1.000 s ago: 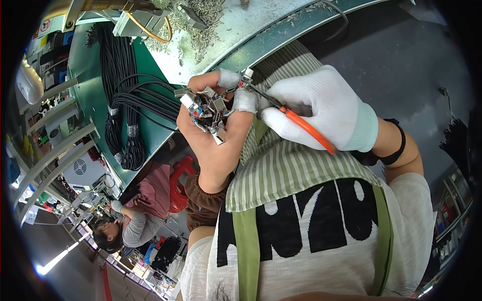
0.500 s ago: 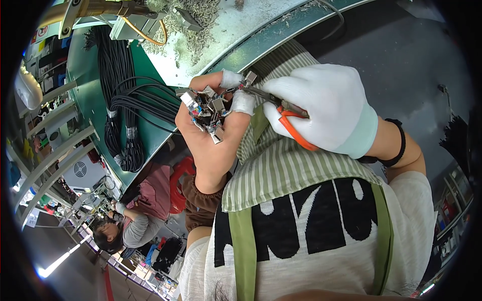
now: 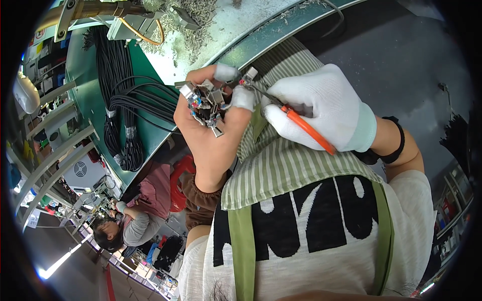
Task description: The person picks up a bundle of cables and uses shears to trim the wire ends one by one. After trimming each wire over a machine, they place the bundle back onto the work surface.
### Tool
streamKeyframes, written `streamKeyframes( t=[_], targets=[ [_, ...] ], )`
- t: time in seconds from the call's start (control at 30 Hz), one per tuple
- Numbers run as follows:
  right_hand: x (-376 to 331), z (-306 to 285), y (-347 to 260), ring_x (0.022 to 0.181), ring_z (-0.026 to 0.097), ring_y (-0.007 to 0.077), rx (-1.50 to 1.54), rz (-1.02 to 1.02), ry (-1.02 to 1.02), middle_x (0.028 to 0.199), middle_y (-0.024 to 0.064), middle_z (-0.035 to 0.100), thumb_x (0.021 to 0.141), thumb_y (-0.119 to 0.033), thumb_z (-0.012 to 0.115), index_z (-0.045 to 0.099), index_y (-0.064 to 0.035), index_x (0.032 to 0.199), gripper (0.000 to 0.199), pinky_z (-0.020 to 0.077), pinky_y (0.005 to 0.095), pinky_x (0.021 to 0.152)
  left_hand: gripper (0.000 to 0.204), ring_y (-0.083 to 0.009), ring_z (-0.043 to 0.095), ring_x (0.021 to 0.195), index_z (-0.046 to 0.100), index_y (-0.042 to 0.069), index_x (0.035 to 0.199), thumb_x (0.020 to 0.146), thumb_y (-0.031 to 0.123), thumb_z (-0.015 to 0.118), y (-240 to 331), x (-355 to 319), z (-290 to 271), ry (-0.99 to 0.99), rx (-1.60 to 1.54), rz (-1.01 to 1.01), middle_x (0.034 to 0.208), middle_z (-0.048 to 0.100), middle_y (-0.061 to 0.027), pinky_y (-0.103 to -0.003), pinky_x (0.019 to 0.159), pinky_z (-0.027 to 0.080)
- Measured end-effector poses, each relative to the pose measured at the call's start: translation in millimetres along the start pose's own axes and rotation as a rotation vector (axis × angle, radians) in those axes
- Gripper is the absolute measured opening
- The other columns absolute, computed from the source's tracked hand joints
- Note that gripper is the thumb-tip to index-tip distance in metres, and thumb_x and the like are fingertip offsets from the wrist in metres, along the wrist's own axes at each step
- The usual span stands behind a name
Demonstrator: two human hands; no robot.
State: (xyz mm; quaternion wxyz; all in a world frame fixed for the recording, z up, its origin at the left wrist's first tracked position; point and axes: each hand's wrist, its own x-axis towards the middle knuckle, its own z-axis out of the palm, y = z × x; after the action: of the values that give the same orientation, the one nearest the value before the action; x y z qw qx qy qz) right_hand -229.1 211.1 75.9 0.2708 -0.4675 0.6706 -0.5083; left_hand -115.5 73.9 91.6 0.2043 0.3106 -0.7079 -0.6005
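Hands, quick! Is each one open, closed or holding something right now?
Left hand: closed, holding a bunch of metal-shelled cable connectors.
Right hand: closed, holding orange-handled pliers.

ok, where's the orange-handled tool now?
Head view, just right of centre: the tool is in the gloved right hand, its tip by the left hand.

From up on the head, one wide view looks down, close over the left grip (image 3: pixel 208 143) and right grip (image 3: pixel 324 108).
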Motion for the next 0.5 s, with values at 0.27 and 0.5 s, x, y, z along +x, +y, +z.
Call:
streamKeyframes(
  t=[0.27,0.5],
  targets=[
    [-0.7,9.3,7.1,0.042,0.05,0.0212,-0.169,-0.103,0.2,0.053,0.0083,0.051,0.076,-0.009,0.067,0.064,-0.0018,0.079,0.009,0.0384,0.0288,0.042,0.022,-0.0037,0.048,0.067,0.06,-0.001,0.094,0.074,0.001,0.069,0.4,0.3,-2.6,0.0,0.086,-0.083,0.077,0.057,0.0019,-0.019,0.064,0.04],
    [-0.4,8.6,2.2,0.045,0.055,0.0241,-0.224,-0.094,0.181,0.054,0.0099,0.053,0.078,-0.012,0.067,0.061,-0.0043,0.078,0.01,0.0421,0.0318,0.044,0.026,-0.0038,0.049,0.07,0.059,-0.001,0.098,0.074,0.0,0.069,-2.6,0.5,1.2,-0.029,0.069,0.056,0.083,0.057,0.0005,-0.018,0.065,0.04]
  ],
)
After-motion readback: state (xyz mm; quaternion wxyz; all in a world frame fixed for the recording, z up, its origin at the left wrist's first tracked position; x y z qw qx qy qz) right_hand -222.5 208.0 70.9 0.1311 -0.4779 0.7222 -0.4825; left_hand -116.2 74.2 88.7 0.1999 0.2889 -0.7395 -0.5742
